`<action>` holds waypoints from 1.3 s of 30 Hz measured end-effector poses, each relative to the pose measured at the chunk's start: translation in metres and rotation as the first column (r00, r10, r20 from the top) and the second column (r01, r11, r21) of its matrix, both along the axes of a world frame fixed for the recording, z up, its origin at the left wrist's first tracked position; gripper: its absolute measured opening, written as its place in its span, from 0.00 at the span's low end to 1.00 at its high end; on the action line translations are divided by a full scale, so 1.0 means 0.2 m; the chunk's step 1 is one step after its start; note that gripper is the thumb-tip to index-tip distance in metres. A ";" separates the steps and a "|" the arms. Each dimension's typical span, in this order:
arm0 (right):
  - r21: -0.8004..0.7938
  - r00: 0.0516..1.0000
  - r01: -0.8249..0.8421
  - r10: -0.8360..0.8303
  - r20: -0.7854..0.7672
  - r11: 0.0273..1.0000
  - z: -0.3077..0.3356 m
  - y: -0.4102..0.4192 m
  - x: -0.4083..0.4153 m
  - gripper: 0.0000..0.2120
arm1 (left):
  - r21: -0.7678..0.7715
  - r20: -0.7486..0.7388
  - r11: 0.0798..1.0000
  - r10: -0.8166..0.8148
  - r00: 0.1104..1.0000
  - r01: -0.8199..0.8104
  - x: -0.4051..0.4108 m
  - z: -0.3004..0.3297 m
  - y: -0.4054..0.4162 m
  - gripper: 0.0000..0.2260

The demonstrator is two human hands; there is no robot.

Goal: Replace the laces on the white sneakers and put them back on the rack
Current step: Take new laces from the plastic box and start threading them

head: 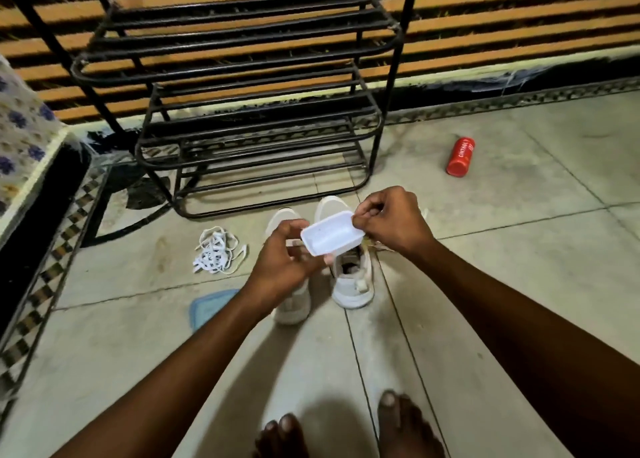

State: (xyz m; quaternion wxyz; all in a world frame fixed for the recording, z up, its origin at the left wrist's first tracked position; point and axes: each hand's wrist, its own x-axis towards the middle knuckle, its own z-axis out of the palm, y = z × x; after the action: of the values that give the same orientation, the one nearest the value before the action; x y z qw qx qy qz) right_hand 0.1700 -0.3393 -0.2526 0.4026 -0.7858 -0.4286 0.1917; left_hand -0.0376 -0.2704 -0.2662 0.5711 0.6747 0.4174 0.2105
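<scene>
Both hands (287, 260) (388, 225) raised, fingers pinched

Bare forearms, no sleeves, bare hands (287, 260), bare toes (391, 400).

Both hands hold a small white plastic container (330, 233) above two white sneakers (351, 277) on the tiled floor (502, 267). The left hand (287, 263) grips its near end; the right hand (388, 220) pinches its far rim. Loose white laces (216, 249) lie at nine o'clock, the black rack (249, 118) at twelve, a red bottle (460, 157) at two.
</scene>
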 end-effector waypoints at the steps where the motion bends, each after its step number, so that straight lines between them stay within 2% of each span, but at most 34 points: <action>1: 0.007 0.999 0.030 -0.030 -0.018 1.000 -0.01 -0.04 0.01 0.02 | 0.064 -0.025 0.997 -0.039 0.999 0.041 0.01 -0.02 -0.03 0.30; 4: -0.002 0.998 0.062 -0.063 -0.014 0.998 -0.01 -0.11 0.04 0.03 | 0.145 -0.024 0.986 -0.074 0.997 0.076 0.06 -0.07 -0.08 0.33; 7: -0.049 0.999 0.031 -0.030 0.010 0.998 -0.02 -0.17 0.10 0.04 | 0.318 -0.047 0.944 -0.076 0.996 0.087 0.12 -0.10 -0.09 0.29; 9: -0.084 0.998 0.055 -0.054 0.016 0.995 -0.06 -0.21 0.16 0.06 | 0.370 -0.069 0.918 -0.126 0.990 0.143 0.19 -0.11 -0.08 0.28; 11: -0.129 0.996 0.089 -0.088 0.014 0.988 -0.12 -0.25 0.23 0.07 | 0.450 -0.170 0.860 -0.182 0.969 0.240 0.28 -0.14 -0.08 0.27; 13: -0.159 0.993 0.116 -0.114 0.022 0.981 -0.19 -0.29 0.27 0.08 | 0.531 -0.340 0.759 -0.217 0.915 0.377 0.36 -0.16 -0.10 0.24; 16: -0.176 0.986 0.163 -0.153 0.066 0.971 -0.27 -0.37 0.33 0.09 | 0.515 -0.548 0.674 -0.217 0.808 0.530 0.49 -0.18 -0.16 0.26; 18: -0.179 0.982 0.190 -0.183 0.056 0.965 -0.32 -0.42 0.37 0.09 | 0.523 -0.680 0.571 -0.168 0.714 0.633 0.58 -0.21 -0.21 0.28; 20: -0.201 0.978 0.209 -0.204 0.045 0.957 -0.37 -0.46 0.41 0.04 | 0.484 -0.781 0.488 -0.134 0.610 0.727 0.68 -0.23 -0.26 0.31; 22: -0.242 0.978 0.209 -0.198 0.072 0.947 -0.42 -0.50 0.46 0.06 | 0.433 -0.834 0.456 -0.125 0.537 0.778 0.75 -0.27 -0.30 0.31; 27: -0.366 0.977 0.206 -0.171 0.127 0.908 -0.56 -0.54 0.54 0.11 | 0.366 -0.859 0.473 -0.159 0.487 0.801 0.86 -0.39 -0.39 0.31; 31: -0.441 0.981 0.194 -0.164 0.105 0.876 -0.62 -0.56 0.56 0.12 | 0.337 -0.852 0.470 -0.216 0.477 0.816 0.89 -0.44 -0.38 0.31; 33: -0.449 0.982 0.186 -0.165 0.086 0.874 -0.64 -0.57 0.57 0.11 | 0.299 -0.846 0.488 -0.262 0.465 0.820 0.88 -0.44 -0.35 0.34; 36: -0.396 0.976 0.211 -0.173 0.131 0.894 -0.66 -0.58 0.62 0.10 | 0.306 -0.802 0.528 -0.305 0.513 0.792 0.89 -0.41 -0.30 0.35; 39: -0.319 0.974 0.212 -0.172 0.150 0.924 -0.68 -0.54 0.68 0.13 | 0.412 -0.740 0.543 -0.269 0.617 0.731 0.93 -0.38 -0.20 0.23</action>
State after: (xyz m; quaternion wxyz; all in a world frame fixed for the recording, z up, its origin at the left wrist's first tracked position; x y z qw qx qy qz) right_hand 0.3053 -0.4470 -0.3878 0.2545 -0.8907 -0.3341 0.1739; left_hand 0.1487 -0.3098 -0.3413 0.1530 0.9571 0.2388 -0.0599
